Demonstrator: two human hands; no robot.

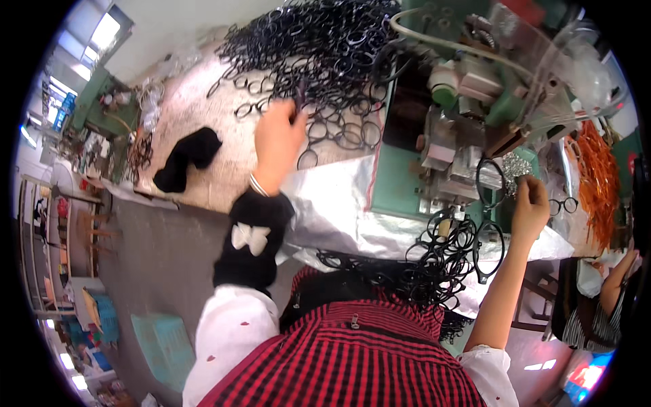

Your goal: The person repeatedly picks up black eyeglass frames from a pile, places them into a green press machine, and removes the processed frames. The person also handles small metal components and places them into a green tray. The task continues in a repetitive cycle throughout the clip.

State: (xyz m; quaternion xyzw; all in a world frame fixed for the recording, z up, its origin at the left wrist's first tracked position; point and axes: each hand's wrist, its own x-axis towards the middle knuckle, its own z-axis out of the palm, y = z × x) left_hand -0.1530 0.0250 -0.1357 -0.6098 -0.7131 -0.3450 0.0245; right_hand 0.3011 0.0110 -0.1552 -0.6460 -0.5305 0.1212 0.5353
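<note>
My left hand (277, 144), in a black sleeve cuff with a white bow, is over the bench beside a big heap of black eyeglass frames (319, 47). Its thumb and fingers close on a slim dark piece, blurred, that looks like an eyeglass frame (300, 95) seen edge-on. To the right, my right hand (531, 209) is raised with its fingertips pinched together near a pile of small silvery parts (517, 165). What they hold I cannot make out. Just left of those fingertips, a black eyeglass frame (479, 254) stands on end before the green machine (397, 180); whether they touch is unclear.
More black frames (441, 271) crowd the bench edge before my lap. A black cloth sleeve (188, 157) lies on the bench at left. Orange strips (593, 183) hang at right, near another eyeglass frame (564, 205). Another person's arm (616, 281) shows at far right.
</note>
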